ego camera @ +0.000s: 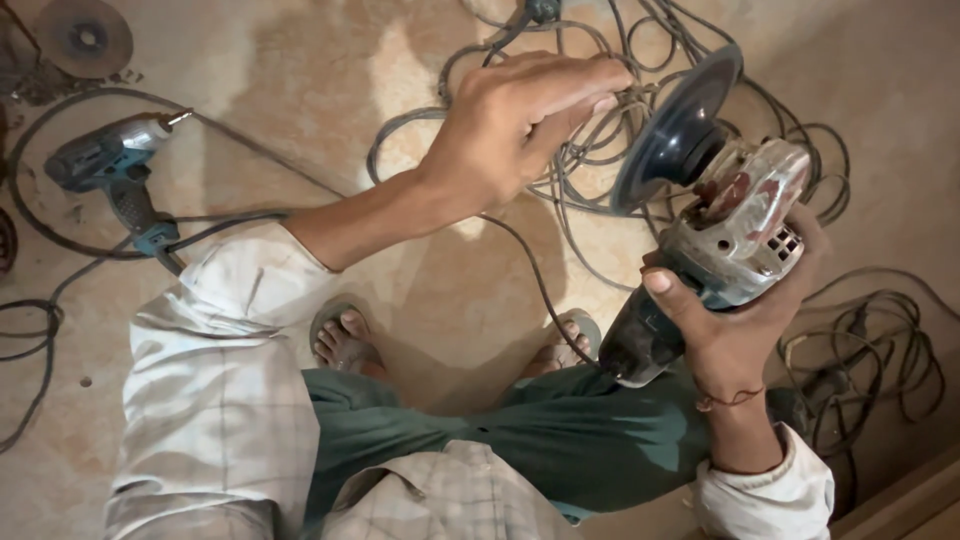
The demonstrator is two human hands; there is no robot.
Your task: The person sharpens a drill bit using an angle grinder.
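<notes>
Looking down through the head cam here: my right hand (735, 325) has a full grip round the body of a worn angle grinder (715, 250), held up over the floor with the head tilted so the dark backing disc (680, 125) faces up and to the left. My left hand (520, 125) is up at the disc's edge, fingers (580, 85) curled together and stretched toward the rim, not holding anything as far as I can see; whether they actually touch the disc I can't tell from this angle. The grinder's cord (530, 265) drops down between my sandalled feet (345, 340) and joins a big tangle of cables (600, 160) on the floor right behind the disc. A blue cordless driver (115, 165) lies well off to the left, and a loose round disc (85, 38) sits in the top left corner. The obvious worry: fingers that near the rim are in trouble if the switch gets bumped with it plugged in, and I can't see the plug. Also that cord could snag a foot and yank the tool sideways.
</notes>
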